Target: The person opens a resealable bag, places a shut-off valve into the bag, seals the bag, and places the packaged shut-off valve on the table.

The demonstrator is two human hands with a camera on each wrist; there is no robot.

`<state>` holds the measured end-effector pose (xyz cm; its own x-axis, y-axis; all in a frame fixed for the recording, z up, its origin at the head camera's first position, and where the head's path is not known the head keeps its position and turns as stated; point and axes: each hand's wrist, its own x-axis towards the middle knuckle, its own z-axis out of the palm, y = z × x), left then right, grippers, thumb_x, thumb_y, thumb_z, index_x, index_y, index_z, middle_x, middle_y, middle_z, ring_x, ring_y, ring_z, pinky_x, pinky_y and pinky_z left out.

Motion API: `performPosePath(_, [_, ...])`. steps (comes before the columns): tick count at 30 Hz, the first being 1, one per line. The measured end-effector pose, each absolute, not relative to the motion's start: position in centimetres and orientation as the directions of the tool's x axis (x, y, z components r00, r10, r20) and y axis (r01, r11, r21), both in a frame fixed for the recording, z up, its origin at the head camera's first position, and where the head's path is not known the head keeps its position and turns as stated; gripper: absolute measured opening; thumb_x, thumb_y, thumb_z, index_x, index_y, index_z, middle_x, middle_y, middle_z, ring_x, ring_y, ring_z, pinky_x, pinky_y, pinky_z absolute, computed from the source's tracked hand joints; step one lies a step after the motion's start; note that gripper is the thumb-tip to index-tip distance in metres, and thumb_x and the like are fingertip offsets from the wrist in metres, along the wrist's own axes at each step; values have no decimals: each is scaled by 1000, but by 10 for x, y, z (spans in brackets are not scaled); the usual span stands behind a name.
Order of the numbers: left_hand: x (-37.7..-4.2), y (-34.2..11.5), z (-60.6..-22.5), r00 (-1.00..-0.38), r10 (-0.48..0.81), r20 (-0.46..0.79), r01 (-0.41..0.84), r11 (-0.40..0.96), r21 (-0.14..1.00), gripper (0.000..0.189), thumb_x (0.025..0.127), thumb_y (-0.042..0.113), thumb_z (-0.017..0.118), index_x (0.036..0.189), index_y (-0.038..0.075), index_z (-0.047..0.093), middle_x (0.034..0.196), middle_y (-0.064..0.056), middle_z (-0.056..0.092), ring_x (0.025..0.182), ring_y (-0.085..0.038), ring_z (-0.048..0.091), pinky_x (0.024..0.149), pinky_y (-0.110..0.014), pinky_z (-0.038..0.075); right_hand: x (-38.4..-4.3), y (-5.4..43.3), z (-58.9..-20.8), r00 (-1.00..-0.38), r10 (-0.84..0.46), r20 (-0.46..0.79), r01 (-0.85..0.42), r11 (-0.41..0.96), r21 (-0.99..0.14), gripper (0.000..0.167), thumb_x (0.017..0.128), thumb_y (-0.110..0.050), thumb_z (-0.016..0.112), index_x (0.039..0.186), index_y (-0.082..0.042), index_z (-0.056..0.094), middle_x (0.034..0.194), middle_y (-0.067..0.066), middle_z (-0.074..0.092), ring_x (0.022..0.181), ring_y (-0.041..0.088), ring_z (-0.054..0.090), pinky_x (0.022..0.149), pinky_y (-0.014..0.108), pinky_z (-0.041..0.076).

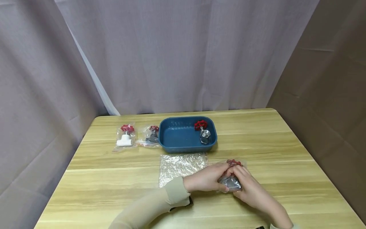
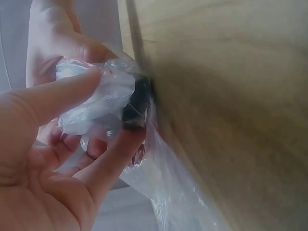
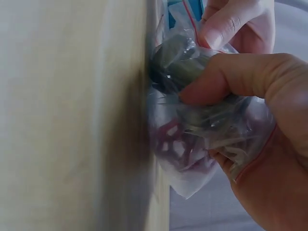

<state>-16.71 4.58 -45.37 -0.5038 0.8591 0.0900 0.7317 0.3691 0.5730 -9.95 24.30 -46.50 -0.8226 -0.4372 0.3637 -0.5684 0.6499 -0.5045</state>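
A clear zip bag (image 1: 230,182) holds a dark grey valve (image 3: 179,62) with a red handwheel (image 3: 175,144). My left hand (image 1: 206,178) grips the bag from the left, its thumb and fingers on the plastic. From the other side my right hand (image 1: 252,190) holds the same bag, the thumb pressing across the valve body in the right wrist view. In the left wrist view the crumpled plastic hides most of the valve, and one dark end shows. A red zip strip runs along the bag's edge.
Behind the hands stands a blue tray (image 1: 183,149) holding a metal valve (image 1: 205,136) with a red handwheel. Left of it lie a bagged white valve (image 1: 125,140) and a bagged dark valve (image 1: 152,136). A flat clear bag (image 1: 174,168) lies in front of the tray.
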Motion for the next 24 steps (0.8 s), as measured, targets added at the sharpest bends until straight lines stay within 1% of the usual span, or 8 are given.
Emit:
performPosePath(3, [-165,50,-454,-507,859,73,744,393,541,44,84,28,83,113,15,53,107,4,56,95,-2,50,81,-11,40,-92,246,-464,-860,-403,312,-510,675,-533,70,58,13,83,111,-21,53,116,-12,51,118,15,46,106,5,17])
performPosePath(5, [-163,52,-454,-507,860,59,748,405,525,41,85,29,82,111,15,53,104,4,55,90,-2,50,76,-11,41,-87,249,-462,-886,-385,258,-462,690,-557,66,63,6,86,112,-23,53,117,-13,51,118,14,46,105,8,24])
performPosePath(8, [-158,54,-453,-499,866,38,760,416,498,41,86,29,82,114,15,56,106,4,55,89,-1,50,75,-11,41,-78,253,-456,-913,-364,184,-399,706,-585,53,75,-17,89,113,-28,54,118,-15,51,117,12,47,101,22,41])
performPosePath(10, [-154,55,-454,-498,867,21,762,426,487,40,86,27,81,116,16,57,109,3,54,89,-1,51,74,-10,42,-74,256,-454,-931,-341,133,-349,718,-603,45,80,-33,87,112,-30,56,117,-16,53,113,12,50,93,31,48])
performPosePath(11, [-153,55,-454,-501,865,15,764,434,478,40,86,27,81,116,16,58,111,3,54,89,0,51,74,-10,43,-72,257,-453,-936,-331,120,-334,725,-602,41,81,-36,85,112,-31,57,116,-16,54,112,12,52,91,35,50])
performPosePath(14, [-147,56,-455,-509,860,11,769,449,454,38,86,26,81,117,17,59,117,3,53,90,0,52,76,-9,44,-69,260,-454,-946,-304,111,-309,742,-595,36,83,-29,84,109,-29,60,115,-13,55,109,15,55,88,37,52])
performPosePath(19, [-142,60,-455,-516,856,36,798,464,385,42,87,27,80,121,15,59,123,1,54,91,-2,57,78,-10,47,-68,260,-458,-953,-274,131,-298,767,-568,47,75,-11,88,109,-25,59,116,-5,51,109,22,57,91,50,52])
performPosePath(24, [-147,69,-454,-528,845,81,828,492,269,43,87,28,80,120,13,57,118,1,58,83,-5,63,67,-13,50,-81,261,-455,-964,-247,102,-259,774,-578,46,74,-4,86,107,-19,59,115,5,54,109,32,60,92,60,50])
